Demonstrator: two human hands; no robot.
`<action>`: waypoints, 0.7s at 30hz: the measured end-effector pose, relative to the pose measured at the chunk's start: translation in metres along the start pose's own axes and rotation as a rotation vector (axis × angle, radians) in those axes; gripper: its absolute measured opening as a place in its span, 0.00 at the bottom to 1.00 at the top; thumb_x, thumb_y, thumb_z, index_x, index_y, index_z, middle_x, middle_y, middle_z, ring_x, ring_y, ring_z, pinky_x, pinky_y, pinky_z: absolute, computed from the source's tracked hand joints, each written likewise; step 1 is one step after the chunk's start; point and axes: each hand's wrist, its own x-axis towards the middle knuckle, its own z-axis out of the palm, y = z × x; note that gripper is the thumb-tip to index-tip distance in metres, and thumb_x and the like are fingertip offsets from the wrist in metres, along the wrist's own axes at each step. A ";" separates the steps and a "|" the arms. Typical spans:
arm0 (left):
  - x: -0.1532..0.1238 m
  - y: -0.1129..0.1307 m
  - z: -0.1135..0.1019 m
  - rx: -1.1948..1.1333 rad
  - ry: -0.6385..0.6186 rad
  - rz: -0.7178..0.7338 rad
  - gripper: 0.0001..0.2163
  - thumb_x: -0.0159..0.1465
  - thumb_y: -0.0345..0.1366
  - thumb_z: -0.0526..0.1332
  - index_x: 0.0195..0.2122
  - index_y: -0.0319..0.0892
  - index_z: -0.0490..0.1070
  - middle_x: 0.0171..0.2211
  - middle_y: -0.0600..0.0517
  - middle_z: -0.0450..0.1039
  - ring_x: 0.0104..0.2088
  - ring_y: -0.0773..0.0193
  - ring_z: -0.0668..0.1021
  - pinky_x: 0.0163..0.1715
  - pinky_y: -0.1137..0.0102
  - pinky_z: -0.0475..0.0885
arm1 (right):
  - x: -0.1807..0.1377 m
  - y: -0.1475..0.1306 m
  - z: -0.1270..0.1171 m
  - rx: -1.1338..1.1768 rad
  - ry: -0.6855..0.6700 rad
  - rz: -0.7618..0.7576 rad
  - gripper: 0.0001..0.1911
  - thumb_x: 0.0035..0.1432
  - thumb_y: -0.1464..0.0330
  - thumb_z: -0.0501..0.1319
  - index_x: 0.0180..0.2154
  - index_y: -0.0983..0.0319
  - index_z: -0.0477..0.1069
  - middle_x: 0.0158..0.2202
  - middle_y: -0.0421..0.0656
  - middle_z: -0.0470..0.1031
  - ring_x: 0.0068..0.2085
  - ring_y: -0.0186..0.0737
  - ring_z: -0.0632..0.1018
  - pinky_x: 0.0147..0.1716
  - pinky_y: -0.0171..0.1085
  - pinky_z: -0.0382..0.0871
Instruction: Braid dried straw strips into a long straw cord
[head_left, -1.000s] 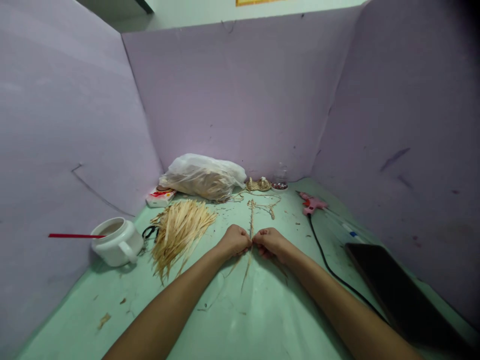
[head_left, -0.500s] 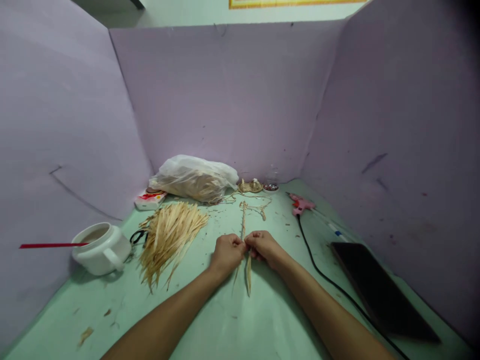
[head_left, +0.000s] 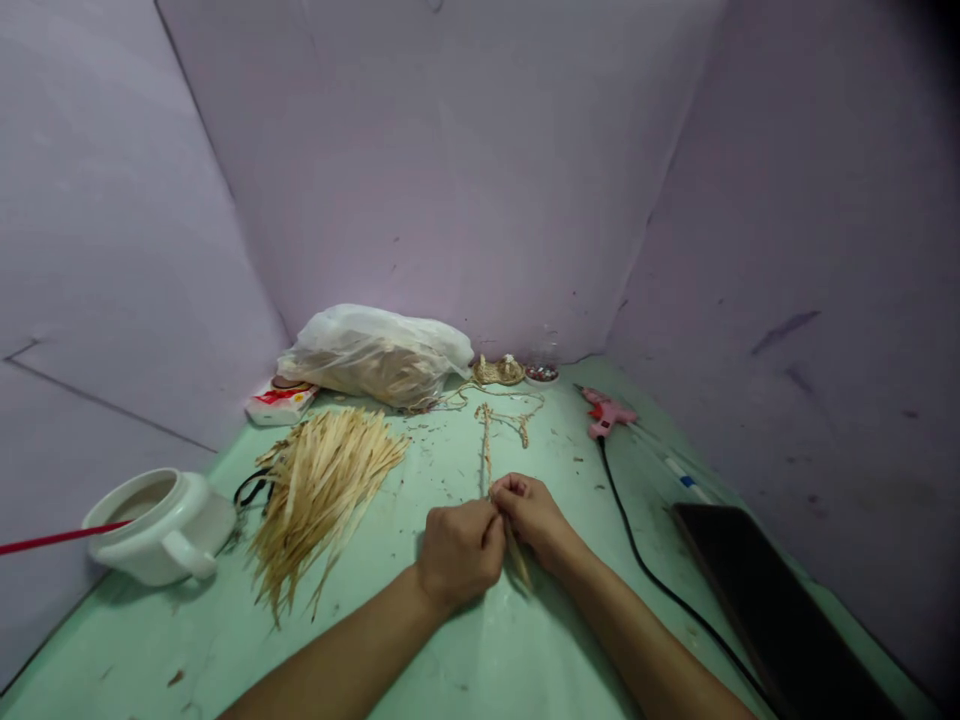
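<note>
A thin braided straw cord (head_left: pixel 487 437) runs down the green table toward me and ends between my hands. My right hand (head_left: pixel 529 510) pinches it with thumb and fingertips at its near end. Just left and nearer, my left hand (head_left: pixel 463 550) is curled closed, thumb toward the right hand; its fingertips are mostly hidden, but it appears to grip the strands of the cord. A loose flat straw strip (head_left: pixel 519 567) hangs out below the right hand, slightly blurred. To the left lies a fanned bundle of dry straw strips (head_left: pixel 326 500).
At left stand a white pot (head_left: pixel 161 530) with a red stick, and black scissors handles (head_left: pixel 253 490). Behind are a plastic bag (head_left: pixel 375 355), a small box (head_left: pixel 281 404) and a woven piece (head_left: pixel 497 371). At right lie a pink glue gun (head_left: pixel 609 414), its black cord and a dark tablet (head_left: pixel 780 610).
My left hand has moved down and turned over, its back now facing up. My right hand stays pinching the cord. The strip below it has swung right. The view has tilted downward.
</note>
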 end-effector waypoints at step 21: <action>0.001 -0.008 -0.008 -0.330 0.105 -0.327 0.12 0.60 0.38 0.48 0.24 0.41 0.65 0.18 0.55 0.61 0.21 0.70 0.65 0.25 0.76 0.59 | -0.004 0.008 -0.006 -0.084 -0.028 -0.075 0.08 0.47 0.65 0.55 0.22 0.62 0.60 0.15 0.33 0.59 0.16 0.27 0.58 0.16 0.29 0.51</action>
